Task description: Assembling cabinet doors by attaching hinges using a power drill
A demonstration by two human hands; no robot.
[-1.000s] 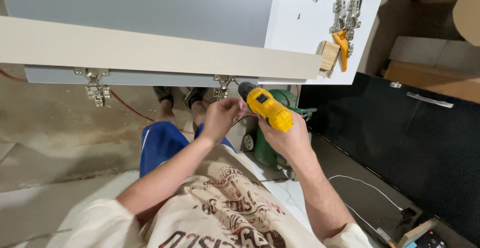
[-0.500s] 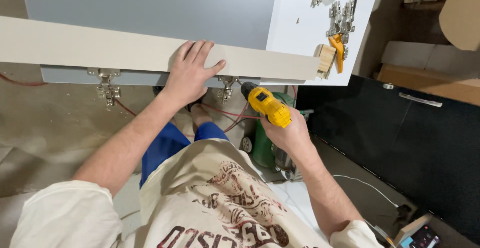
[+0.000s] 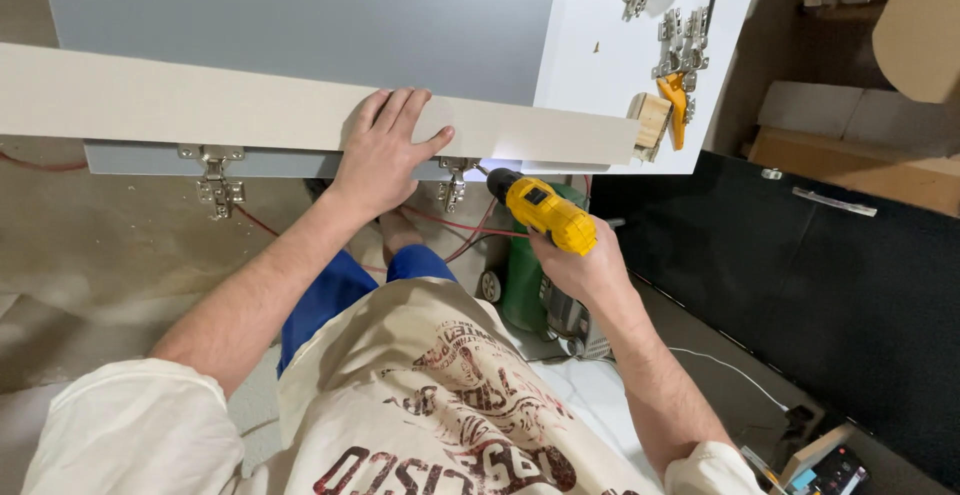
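I see the yellow cordless drill (image 3: 545,213) gripped in my right hand (image 3: 590,267), fingers wrapped around its handle, its lit nose aimed at the metal hinge (image 3: 452,183) just beyond that hand, on the underside edge of the grey panel (image 3: 300,15). My left hand (image 3: 385,150) lies flat, fingers together and thumb out, pressing the beige board (image 3: 200,105) down beside the hinge. A second hinge (image 3: 215,180) hangs well to the left of that hand. Risk, in my judgement: the bit may slip off the screw if the board shifts under light pressure, and the left thumb sits near the drill tip. Past the right hand, on the white desk (image 3: 600,65), lie loose hinges (image 3: 680,40), a wooden block (image 3: 650,120) and an orange tool (image 3: 676,100). No legible package or sign shows near either hand.
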